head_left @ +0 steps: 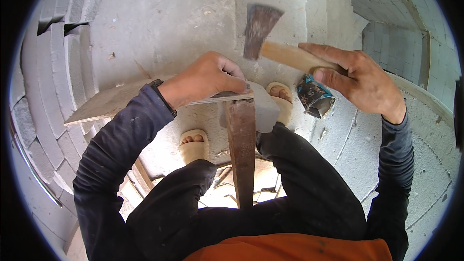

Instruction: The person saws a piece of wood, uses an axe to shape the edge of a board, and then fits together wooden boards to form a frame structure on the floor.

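Observation:
My right hand (355,75) grips the pale wooden handle of a hatchet (290,55), its dark, worn steel head raised beyond the board. My left hand (208,79) lies over the end of a thin plywood board (108,99), fingers curled and thumb at the corner. Whatever those fingers may pinch is too small or hidden to make out. Under that end of the board stands a reddish-brown wooden beam (240,150), running back toward me between my legs. Board and beam meet at the corner beneath my left hand.
A torn black-and-blue packet (315,95) lies by my right foot (280,94). Grey blocks (58,63) are stacked along the left. On the right stretches a surface of pale blocks (348,140). Wood scraps (142,70) lie on the concrete floor (164,24).

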`<state>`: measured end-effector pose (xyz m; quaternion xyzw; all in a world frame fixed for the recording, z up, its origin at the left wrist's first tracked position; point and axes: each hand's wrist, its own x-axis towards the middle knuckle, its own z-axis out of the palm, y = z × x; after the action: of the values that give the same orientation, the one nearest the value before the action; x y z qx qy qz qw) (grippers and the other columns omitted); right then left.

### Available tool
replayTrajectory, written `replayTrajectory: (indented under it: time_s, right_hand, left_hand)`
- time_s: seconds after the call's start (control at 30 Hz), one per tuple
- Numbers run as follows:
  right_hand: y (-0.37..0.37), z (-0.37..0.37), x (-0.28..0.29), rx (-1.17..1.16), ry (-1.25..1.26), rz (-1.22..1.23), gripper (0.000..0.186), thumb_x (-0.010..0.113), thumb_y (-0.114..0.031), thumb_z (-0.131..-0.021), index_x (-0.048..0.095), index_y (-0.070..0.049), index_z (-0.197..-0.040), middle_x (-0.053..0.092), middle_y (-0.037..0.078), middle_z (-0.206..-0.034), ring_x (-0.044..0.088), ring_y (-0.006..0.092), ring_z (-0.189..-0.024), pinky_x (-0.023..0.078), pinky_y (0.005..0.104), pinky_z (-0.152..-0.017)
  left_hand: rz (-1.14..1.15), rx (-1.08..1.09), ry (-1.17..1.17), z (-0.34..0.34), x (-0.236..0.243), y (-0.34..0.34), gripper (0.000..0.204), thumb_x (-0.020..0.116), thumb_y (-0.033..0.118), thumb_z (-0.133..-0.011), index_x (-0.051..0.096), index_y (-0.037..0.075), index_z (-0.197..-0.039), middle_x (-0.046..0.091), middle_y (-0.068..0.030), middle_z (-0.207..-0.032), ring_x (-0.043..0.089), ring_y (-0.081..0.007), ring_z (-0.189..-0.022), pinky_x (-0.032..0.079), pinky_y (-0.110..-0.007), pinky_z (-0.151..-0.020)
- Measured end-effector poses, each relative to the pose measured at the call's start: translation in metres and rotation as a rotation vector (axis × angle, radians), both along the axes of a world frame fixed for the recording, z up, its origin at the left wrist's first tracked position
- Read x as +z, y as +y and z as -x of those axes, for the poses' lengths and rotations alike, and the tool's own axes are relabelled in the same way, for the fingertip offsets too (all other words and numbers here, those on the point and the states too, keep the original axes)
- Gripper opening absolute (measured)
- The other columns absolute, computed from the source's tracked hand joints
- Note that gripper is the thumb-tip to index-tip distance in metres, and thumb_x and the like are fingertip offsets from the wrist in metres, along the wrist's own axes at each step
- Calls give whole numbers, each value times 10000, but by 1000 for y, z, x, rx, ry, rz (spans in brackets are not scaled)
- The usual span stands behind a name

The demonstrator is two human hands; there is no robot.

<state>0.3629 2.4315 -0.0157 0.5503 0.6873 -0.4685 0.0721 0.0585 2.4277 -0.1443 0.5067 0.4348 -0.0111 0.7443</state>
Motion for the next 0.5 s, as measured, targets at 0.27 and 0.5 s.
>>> replayTrajectory:
  time_s: [0.27,0.5]
  right_hand:
    - [4,6,4,27,-15,69,516,662,-348,-1051,614,-92,-1497,754,212,-1252,760,331,-1055,580,416,-963]
    - [-1,2,-4,69,-18,-34,485,660,-326,-1048,639,-72,-1460,769,234,-1170,768,369,-962,578,419,-926]
  left_hand:
    - [-32,-14,19,1,3,0,232,823,212,-890,816,-13,-947,750,-50,-868,642,-123,-822,507,-285,-784]
    - [-21,-18,23,2,4,1,228,818,215,-889,819,-9,-933,744,-45,-852,627,-117,-807,502,-288,-773]
